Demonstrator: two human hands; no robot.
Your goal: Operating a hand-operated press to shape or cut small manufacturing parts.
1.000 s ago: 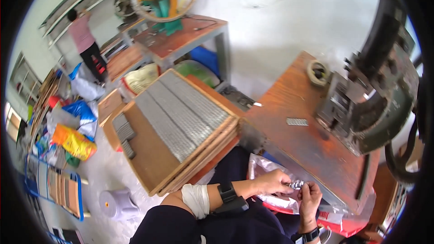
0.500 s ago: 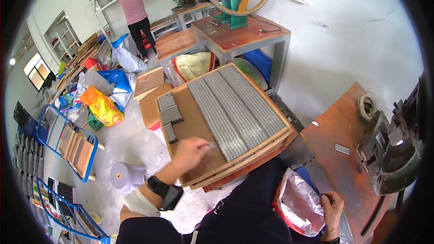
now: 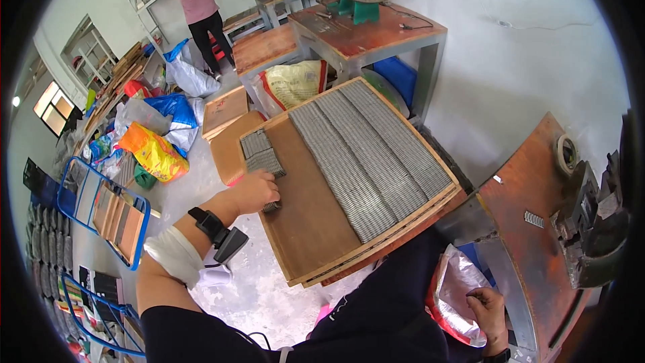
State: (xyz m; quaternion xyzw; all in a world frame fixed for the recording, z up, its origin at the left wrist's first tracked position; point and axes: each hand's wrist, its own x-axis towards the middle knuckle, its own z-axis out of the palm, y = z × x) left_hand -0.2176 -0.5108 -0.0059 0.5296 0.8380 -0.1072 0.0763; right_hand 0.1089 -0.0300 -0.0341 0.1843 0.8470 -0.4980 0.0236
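Grey metal strips (image 3: 368,161) sit in long rows on R side of wooden tray (image 3: 312,208), w/ small stacks (image 3: 262,158) along its L edge. L hand (image 3: 256,190) is at the near end of those stacks, fingers bent, can't tell if gripping a pc; R hand (image 3: 487,309) is at mouth of foil-lined bag (image 3: 451,275), fingers curled, grip contents unclear. 1 loose strip (image 3: 534,220) lies on R workbench (image 3: 517,185), near machine (image 3: 583,228).

A person (image 3: 197,0) in a pink top stands by a shelf (image 3: 155,1). A yellow and orange bag (image 3: 156,152) lies near a blue cart (image 3: 143,231).
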